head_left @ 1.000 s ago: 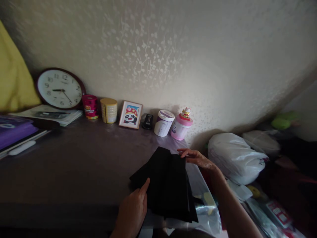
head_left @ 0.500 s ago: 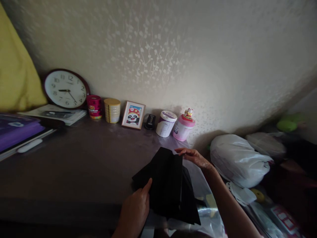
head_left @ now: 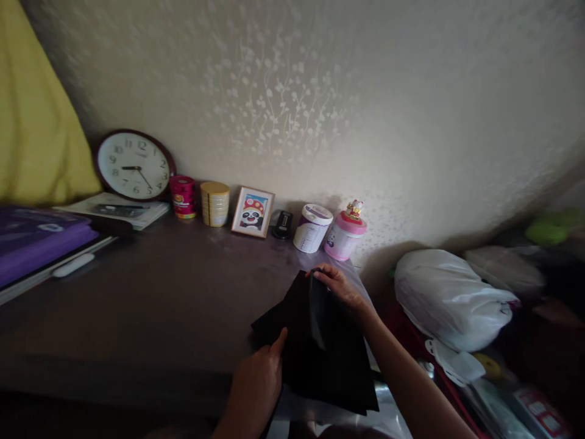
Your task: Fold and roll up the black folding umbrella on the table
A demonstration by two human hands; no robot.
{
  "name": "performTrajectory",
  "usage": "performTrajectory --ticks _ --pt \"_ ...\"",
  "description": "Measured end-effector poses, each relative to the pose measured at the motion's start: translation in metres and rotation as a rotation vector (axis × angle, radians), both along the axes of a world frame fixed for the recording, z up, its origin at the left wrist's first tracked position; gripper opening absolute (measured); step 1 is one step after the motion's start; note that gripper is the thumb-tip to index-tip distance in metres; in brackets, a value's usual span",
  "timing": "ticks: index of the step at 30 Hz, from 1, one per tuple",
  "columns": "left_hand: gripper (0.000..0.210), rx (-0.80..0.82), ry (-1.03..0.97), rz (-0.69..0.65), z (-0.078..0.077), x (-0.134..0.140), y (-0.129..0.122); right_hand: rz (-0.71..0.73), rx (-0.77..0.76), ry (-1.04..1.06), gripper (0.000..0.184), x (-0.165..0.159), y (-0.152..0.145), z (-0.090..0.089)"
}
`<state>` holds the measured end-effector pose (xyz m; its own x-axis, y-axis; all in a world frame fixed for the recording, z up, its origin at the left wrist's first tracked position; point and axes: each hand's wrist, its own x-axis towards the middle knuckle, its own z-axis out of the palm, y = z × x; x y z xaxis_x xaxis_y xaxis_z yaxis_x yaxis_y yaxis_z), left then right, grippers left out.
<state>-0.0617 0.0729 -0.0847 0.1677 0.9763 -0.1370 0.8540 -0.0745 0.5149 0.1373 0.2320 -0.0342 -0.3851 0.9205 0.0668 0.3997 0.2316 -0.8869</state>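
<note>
A flat black folded sheet (head_left: pixel 338 366) with several layers lies at the right front of the dark table; whether it is paper or cloth I cannot tell. My right hand (head_left: pixel 336 283) pinches an upper edge of one layer, which stands up as a narrow, slightly shiny fold. At the lower left side, my left hand (head_left: pixel 262 372) grips the sheet with the thumb on top and the other fingers hidden beneath. Under the sheet, clear plastic (head_left: pixel 388 402) covers the table's right end.
Along the wall stand a clock (head_left: pixel 134 164), a red tub (head_left: pixel 183 198), a yellow tub (head_left: pixel 214 204), a panda picture frame (head_left: pixel 253 212), a white tub (head_left: pixel 313 228) and a pink tub (head_left: pixel 345 236). Purple books (head_left: pixel 41 241) lie left. A white bag (head_left: pixel 450 299) sits beyond the right edge.
My right hand has moved left and inward, bringing the raised layer of the black sheet with it. My left hand keeps its hold. The view has shifted slightly.
</note>
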Motion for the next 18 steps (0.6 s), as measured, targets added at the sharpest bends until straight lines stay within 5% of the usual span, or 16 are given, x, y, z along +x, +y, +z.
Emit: performTrajectory --ticks 6,18 --pt "0.035 0.033 -0.008 0.01 0.001 -0.001 -0.001 -0.056 0.026 -0.01 0.024 -0.013 0.007 -0.023" --pt "0.037 0.122 -0.054 0.021 -0.002 -0.002 -0.006 -0.143 0.243 -0.214 0.025 -0.019 0.015 -0.04"
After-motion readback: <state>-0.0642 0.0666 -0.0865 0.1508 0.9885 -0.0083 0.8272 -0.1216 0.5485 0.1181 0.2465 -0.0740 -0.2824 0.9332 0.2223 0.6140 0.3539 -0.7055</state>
